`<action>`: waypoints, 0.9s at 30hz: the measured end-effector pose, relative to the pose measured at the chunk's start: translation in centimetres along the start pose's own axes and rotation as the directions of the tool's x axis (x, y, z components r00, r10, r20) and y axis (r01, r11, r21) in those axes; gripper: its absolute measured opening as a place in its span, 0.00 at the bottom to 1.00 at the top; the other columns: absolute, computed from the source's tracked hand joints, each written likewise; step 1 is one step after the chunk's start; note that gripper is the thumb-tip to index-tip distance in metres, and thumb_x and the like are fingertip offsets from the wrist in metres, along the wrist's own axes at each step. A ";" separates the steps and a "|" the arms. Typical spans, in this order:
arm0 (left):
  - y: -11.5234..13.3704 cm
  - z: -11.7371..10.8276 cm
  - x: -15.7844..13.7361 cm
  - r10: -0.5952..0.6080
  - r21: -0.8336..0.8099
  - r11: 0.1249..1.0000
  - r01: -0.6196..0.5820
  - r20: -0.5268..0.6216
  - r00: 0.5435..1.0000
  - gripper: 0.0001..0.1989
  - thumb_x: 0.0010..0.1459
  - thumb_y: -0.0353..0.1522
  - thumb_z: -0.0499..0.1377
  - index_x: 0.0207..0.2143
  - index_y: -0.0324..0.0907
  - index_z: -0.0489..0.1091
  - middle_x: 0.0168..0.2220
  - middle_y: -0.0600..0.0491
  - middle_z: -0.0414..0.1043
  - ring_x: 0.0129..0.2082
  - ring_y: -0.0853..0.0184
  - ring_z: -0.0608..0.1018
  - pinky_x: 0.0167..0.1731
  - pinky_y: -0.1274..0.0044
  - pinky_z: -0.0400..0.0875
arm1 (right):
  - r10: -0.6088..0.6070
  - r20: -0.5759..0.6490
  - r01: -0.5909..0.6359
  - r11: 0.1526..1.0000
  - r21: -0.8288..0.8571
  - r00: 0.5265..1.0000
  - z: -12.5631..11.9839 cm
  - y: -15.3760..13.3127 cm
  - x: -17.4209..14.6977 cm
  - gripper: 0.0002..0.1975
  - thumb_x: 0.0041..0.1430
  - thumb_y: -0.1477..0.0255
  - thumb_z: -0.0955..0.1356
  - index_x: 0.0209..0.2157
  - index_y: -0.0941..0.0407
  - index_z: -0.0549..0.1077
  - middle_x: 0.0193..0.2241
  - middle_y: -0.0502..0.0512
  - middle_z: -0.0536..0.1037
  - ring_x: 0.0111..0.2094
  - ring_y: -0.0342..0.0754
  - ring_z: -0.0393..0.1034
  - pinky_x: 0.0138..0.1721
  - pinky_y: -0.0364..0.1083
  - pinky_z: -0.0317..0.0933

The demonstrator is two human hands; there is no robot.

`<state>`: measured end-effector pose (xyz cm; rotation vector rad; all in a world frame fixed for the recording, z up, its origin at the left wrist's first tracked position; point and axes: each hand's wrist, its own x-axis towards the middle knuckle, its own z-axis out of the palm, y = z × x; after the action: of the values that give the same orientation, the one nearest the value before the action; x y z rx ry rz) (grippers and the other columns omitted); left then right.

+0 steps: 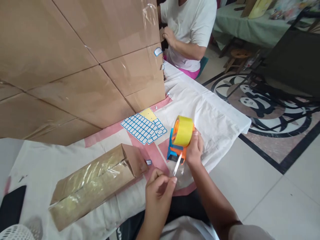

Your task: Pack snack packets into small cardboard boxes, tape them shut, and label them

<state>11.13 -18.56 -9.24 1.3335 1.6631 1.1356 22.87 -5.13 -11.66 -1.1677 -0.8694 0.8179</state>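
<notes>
My right hand (pixel 194 148) is closed around a tape dispenser (pixel 172 150) of blue and orange plastic, which carries a wide yellow roll of tape (pixel 184 131). From its cutting end a clear strip of tape (pixel 177 165) runs down toward me. Thumb and fingers of my left hand (pixel 159 190) pinch the lower end of that strip. To the left lies a long cardboard box (pixel 92 186) with shiny tape over its top seam; its right end flap looks slightly raised. Beyond the dispenser is a sheet of blue-edged white labels (pixel 143 128) on the tablecloth.
Stacked cardboard boxes (pixel 112 76) form a wall at the back left. A person in a white shirt (pixel 187 30) sits beyond the table's far corner. A loose label (pixel 148 162) lies near the long box. A black object (pixel 12 206) and white basket (pixel 17 232) occupy the left corner.
</notes>
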 end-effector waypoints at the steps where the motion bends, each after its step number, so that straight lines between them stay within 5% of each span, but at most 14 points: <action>1: -0.3 -0.4 0.2 -0.012 -0.010 1.000 0.012 0.010 1.000 0.18 0.62 0.39 0.62 0.20 0.42 0.70 0.30 0.53 0.69 0.33 0.69 0.74 0.34 0.80 0.69 | 0.001 0.049 0.000 1.000 -0.010 0.999 -0.2 0.1 0.3 0.25 0.68 0.49 0.61 0.28 0.53 0.71 0.22 0.50 0.72 0.25 0.48 0.68 0.26 0.46 0.64; 4: -1.1 -0.9 0.5 -0.187 -0.101 0.975 0.198 0.111 0.976 0.16 0.62 0.42 0.62 0.25 0.42 0.76 0.33 0.50 0.78 0.37 0.65 0.79 0.39 0.76 0.72 | 0.050 0.173 -0.049 0.999 -0.013 0.984 -0.6 1.1 0.2 0.25 0.69 0.48 0.60 0.30 0.53 0.70 0.23 0.50 0.72 0.23 0.47 0.67 0.25 0.46 0.64; 7: -1.7 -0.4 0.1 -0.382 -0.194 0.883 0.428 0.237 0.893 0.19 0.57 0.47 0.65 0.27 0.41 0.78 0.21 0.53 0.76 0.23 0.67 0.76 0.28 0.78 0.70 | 0.096 0.236 -0.103 0.995 0.015 0.967 -0.8 2.3 -0.3 0.25 0.69 0.47 0.59 0.33 0.52 0.71 0.25 0.52 0.75 0.25 0.49 0.69 0.26 0.48 0.66; 9: -2.1 0.2 -0.1 -0.409 -0.228 0.851 0.473 0.277 0.869 0.22 0.52 0.50 0.68 0.24 0.39 0.76 0.17 0.53 0.73 0.18 0.69 0.73 0.23 0.79 0.66 | 0.100 0.253 -0.114 0.993 0.038 0.962 -1.0 2.9 -0.6 0.25 0.69 0.47 0.59 0.33 0.52 0.71 0.26 0.53 0.76 0.26 0.50 0.70 0.27 0.49 0.67; 14: -3.4 0.7 -0.7 -0.376 -0.192 0.883 0.428 0.255 0.891 0.24 0.52 0.51 0.66 0.22 0.39 0.74 0.19 0.53 0.74 0.17 0.71 0.71 0.21 0.80 0.65 | 0.059 0.247 -0.094 0.987 0.130 0.967 -1.1 2.8 -1.1 0.25 0.65 0.44 0.62 0.33 0.51 0.71 0.26 0.52 0.75 0.24 0.50 0.70 0.26 0.48 0.65; 19: -4.0 0.3 -1.0 -0.282 -0.064 0.948 0.311 0.277 0.918 0.22 0.61 0.46 0.62 0.21 0.40 0.72 0.17 0.55 0.71 0.20 0.72 0.71 0.25 0.81 0.64 | 0.180 0.307 -0.261 0.933 0.246 0.934 -1.1 1.3 -1.5 0.23 0.52 0.50 0.76 0.40 0.50 0.70 0.30 0.49 0.76 0.27 0.48 0.71 0.29 0.46 0.68; 27: -3.2 0.5 -1.8 -0.282 -0.134 0.936 0.327 0.274 0.920 0.24 0.58 0.51 0.63 0.22 0.41 0.71 0.16 0.57 0.69 0.16 0.73 0.69 0.19 0.82 0.64 | 0.380 0.371 -0.482 0.843 0.238 0.848 -2.9 1.3 -2.3 0.20 0.58 0.61 0.73 0.50 0.49 0.71 0.36 0.48 0.77 0.35 0.47 0.73 0.37 0.44 0.71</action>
<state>10.87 -20.44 -12.39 1.0144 1.4835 0.8678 24.33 -8.14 -13.75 -0.9650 -0.6866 1.4992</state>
